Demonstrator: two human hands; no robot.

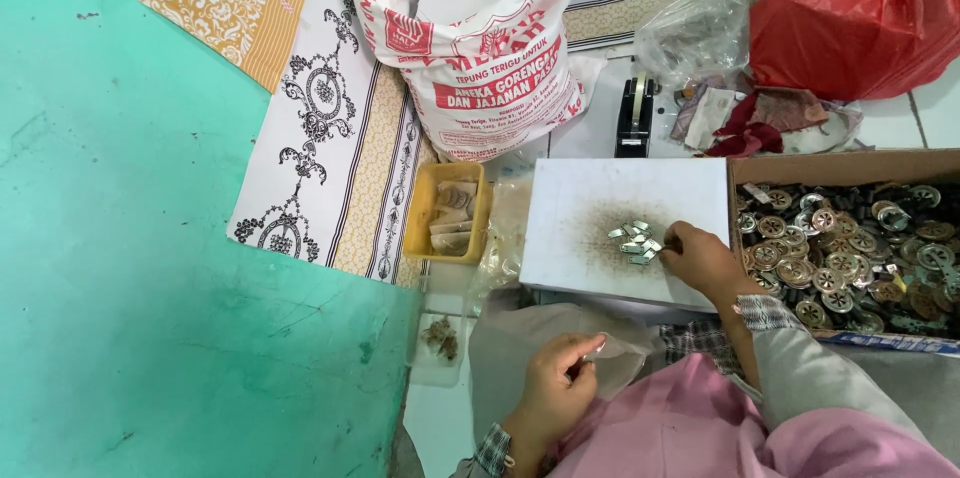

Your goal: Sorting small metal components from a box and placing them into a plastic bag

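So what's in hand looks like sorting small metal clips into a clear bag. The right hand is reaching out over the white board, fingertips pinched down at the edge of the clip pile, which sits just off its fingertips, toward the left. I'd call it closing on a clip or two, though I can't tell for sure whether anything is actually between the fingers yet. The left hand is down close to the body, curled shut around the mouth of a clear bag, with something small and shiny poking out at its fingertips, probably a clip.

My take on doing this bit well:

- Pick from the near edge of the pile rather than digging into the middle, so the rest doesn't scatter across the board.
- Keep the pinch light and low; those clips look thin and flat, so sliding one off the heap first probably beats trying to lift it straight up.
- Hold the bag mouth open with the left hand instead of scrunched, otherwise clips will likely catch on the plastic.
- Watch the right wrist: the box of round metal parts is just behind the hand, nearly touching the sleeve, and a careless sweep back could knock some onto the board.

The yellow tray sits well off past the pile, out of the way.
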